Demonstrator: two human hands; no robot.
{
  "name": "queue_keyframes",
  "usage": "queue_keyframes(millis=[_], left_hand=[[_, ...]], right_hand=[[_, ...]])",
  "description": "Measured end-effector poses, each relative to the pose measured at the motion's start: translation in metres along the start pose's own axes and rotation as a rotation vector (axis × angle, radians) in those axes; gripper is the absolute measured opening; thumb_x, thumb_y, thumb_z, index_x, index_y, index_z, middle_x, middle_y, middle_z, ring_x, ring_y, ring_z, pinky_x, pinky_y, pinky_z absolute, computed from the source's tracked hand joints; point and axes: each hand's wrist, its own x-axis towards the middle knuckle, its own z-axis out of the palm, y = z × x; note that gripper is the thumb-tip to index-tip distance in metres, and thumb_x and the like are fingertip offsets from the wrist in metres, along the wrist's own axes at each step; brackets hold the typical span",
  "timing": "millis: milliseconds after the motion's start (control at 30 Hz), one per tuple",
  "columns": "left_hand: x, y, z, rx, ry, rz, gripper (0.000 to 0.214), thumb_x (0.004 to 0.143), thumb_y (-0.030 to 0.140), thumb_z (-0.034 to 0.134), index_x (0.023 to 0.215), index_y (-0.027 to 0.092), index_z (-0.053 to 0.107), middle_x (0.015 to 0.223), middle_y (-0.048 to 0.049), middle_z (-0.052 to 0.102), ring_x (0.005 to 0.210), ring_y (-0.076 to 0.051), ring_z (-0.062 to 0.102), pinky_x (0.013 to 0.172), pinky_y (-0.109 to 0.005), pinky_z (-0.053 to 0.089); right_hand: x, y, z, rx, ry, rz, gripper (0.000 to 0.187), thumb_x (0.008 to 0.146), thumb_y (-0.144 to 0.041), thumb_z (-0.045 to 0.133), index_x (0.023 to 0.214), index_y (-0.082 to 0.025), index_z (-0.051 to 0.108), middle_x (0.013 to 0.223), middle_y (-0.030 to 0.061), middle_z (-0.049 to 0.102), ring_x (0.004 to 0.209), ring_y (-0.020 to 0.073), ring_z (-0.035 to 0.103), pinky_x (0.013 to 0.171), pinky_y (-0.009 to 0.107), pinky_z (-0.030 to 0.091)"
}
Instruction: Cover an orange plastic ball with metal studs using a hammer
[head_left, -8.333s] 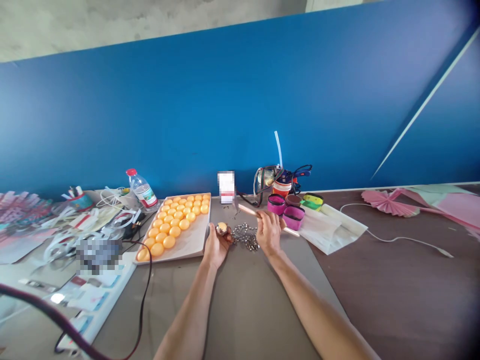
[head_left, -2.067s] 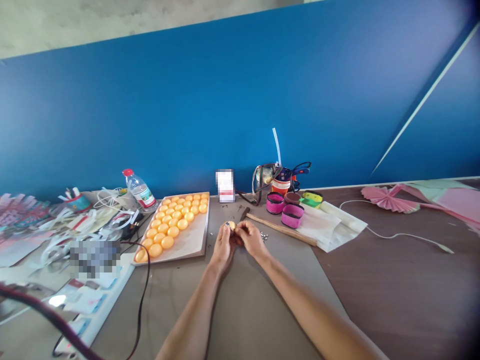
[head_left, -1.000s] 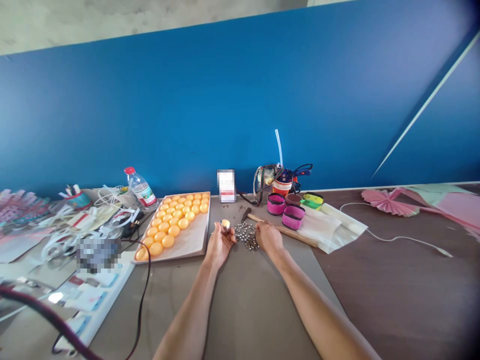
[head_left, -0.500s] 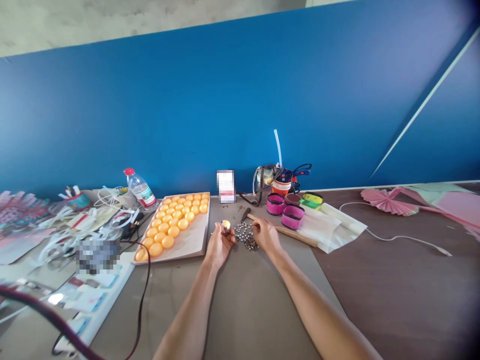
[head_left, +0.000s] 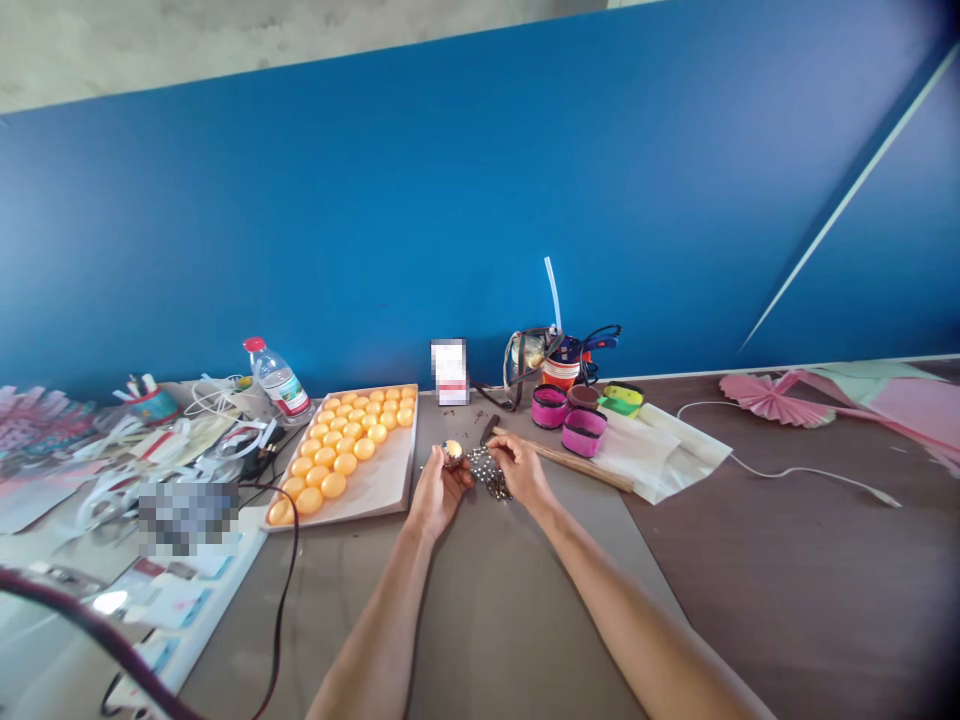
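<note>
My left hand (head_left: pixel 437 497) is closed around a small ball (head_left: pixel 452 451), which shows pale yellow on top and dark, shiny bits round its lower side. Beside it, a loose pile of small shiny metal pieces (head_left: pixel 495 484) lies on the grey mat (head_left: pixel 510 590). Over the right side of this pile, my right hand (head_left: pixel 523 474) has its fingertips pinched together; whatever they hold is too small to make out. A hammer with a wooden handle (head_left: pixel 577 464) lies just behind my right hand.
Left of my hands sits a white tray (head_left: pixel 388 470) of orange balls. Behind the hammer stand pink-rimmed round containers (head_left: pixel 584 432) and a cup (head_left: pixel 559 373) of tools. A bottle (head_left: pixel 281 385), cables and a power strip (head_left: pixel 217 590) crowd the left; clear plastic sheets (head_left: pixel 660 455) lie right.
My right hand has moved slightly left and up, closer to the ball in my left hand. My left hand keeps its hold on the ball.
</note>
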Motion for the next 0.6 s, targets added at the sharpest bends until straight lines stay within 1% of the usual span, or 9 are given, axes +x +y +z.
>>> queue_keyframes(millis=[100,167,333,467,600], left_hand=[[0.0,0.0,0.0,0.001,-0.022,-0.013,0.034,0.079,0.048,0.054,0.081,0.014,0.055,0.068,-0.0042,0.059,0.055,-0.013,0.054,0.056,-0.024,0.043],[0.0,-0.001,0.0,0.005,-0.049,-0.011,0.035,0.079,0.049,0.054,0.081,0.014,0.056,0.07,-0.005,0.06,0.058,-0.013,0.055,0.058,-0.025,0.043],[-0.002,-0.001,0.004,0.011,-0.105,-0.015,0.034,0.08,0.047,0.054,0.08,0.013,0.057,0.072,-0.0062,0.06,0.063,-0.015,0.056,0.061,-0.027,0.044],[-0.002,-0.001,0.004,0.01,-0.075,-0.023,0.032,0.077,0.045,0.059,0.082,0.013,0.056,0.072,-0.0042,0.059,0.059,-0.014,0.054,0.057,-0.026,0.043],[-0.003,-0.002,0.004,0.02,-0.058,-0.026,0.031,0.076,0.044,0.061,0.083,0.013,0.056,0.072,-0.0031,0.057,0.056,-0.012,0.052,0.054,-0.025,0.042]], right_hand=[[-0.005,-0.01,0.006,0.152,-0.128,0.113,0.015,0.067,-0.029,0.053,0.074,-0.018,0.059,0.057,-0.0036,0.054,0.052,0.0103,0.048,0.054,0.023,0.039],[-0.008,-0.015,0.01,0.241,-0.175,0.155,0.016,0.066,-0.03,0.055,0.075,-0.017,0.06,0.055,-0.0043,0.053,0.051,0.0093,0.047,0.052,0.022,0.038],[-0.013,-0.02,0.017,0.401,-0.18,0.184,0.019,0.065,-0.03,0.057,0.08,-0.019,0.056,0.06,-0.0045,0.056,0.051,0.0087,0.048,0.053,0.023,0.039],[-0.014,-0.026,0.017,0.38,-0.174,0.197,0.013,0.064,-0.029,0.058,0.071,-0.019,0.054,0.056,-0.0051,0.054,0.05,0.0089,0.047,0.051,0.023,0.038],[-0.016,-0.032,0.016,0.398,-0.202,0.212,0.012,0.065,-0.029,0.056,0.07,-0.02,0.052,0.051,-0.0062,0.052,0.047,0.0094,0.048,0.05,0.023,0.036]])
